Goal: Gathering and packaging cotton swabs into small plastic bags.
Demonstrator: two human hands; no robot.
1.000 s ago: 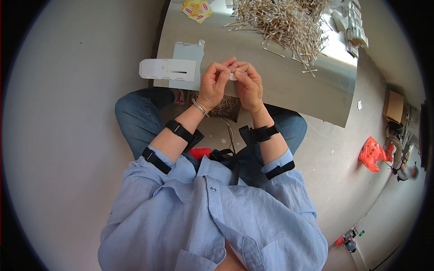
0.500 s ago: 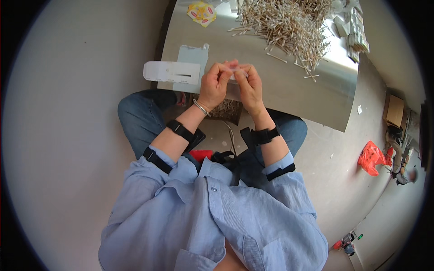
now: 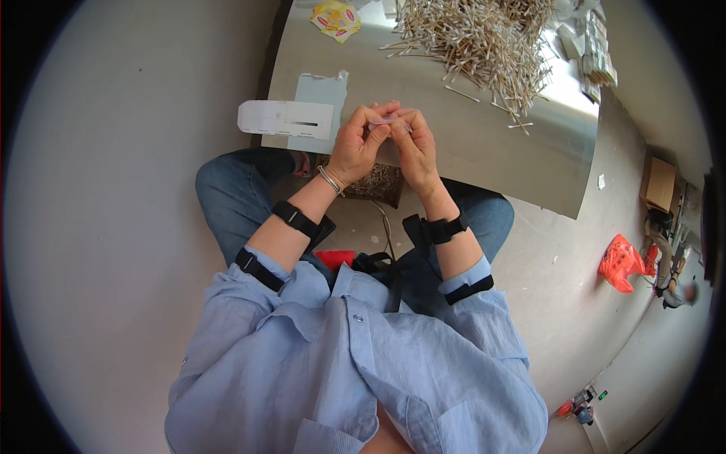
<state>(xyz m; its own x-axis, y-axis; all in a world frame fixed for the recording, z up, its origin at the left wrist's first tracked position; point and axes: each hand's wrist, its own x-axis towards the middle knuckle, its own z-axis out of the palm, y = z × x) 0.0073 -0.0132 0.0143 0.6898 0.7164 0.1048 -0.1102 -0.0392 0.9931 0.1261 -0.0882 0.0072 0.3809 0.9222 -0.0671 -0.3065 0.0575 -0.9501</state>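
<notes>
Above the near edge of the metal table [image 3: 522,166], my left hand [image 3: 354,147] and my right hand [image 3: 417,151] meet with thumbs close together. Both are closed on a thin translucent plastic film piece [image 3: 388,121], pinched between thumbs and fingers; most of it is hidden, so I cannot tell its full shape. Left of my hands, a white card [image 3: 265,116] with a rounded end and a dark slot or stripe lies partly on a pale blue sheet [image 3: 323,88]. Beyond them is a big heap of cotton swabs [image 3: 480,41].
Yellow-and-white labels [image 3: 335,21] lie at the far left of the table, clear plastic packs [image 3: 597,60] at its far right. Below the table edge stands a box of swabs [image 3: 382,185]. A red plastic bag [image 3: 622,263], a cardboard box [image 3: 660,185] and another person [image 3: 671,284] are off to the right.
My hands have shifted very slightly left, and the thumbs have turned so that more of the plastic film shows between them. The things on the table lie as before.
</notes>
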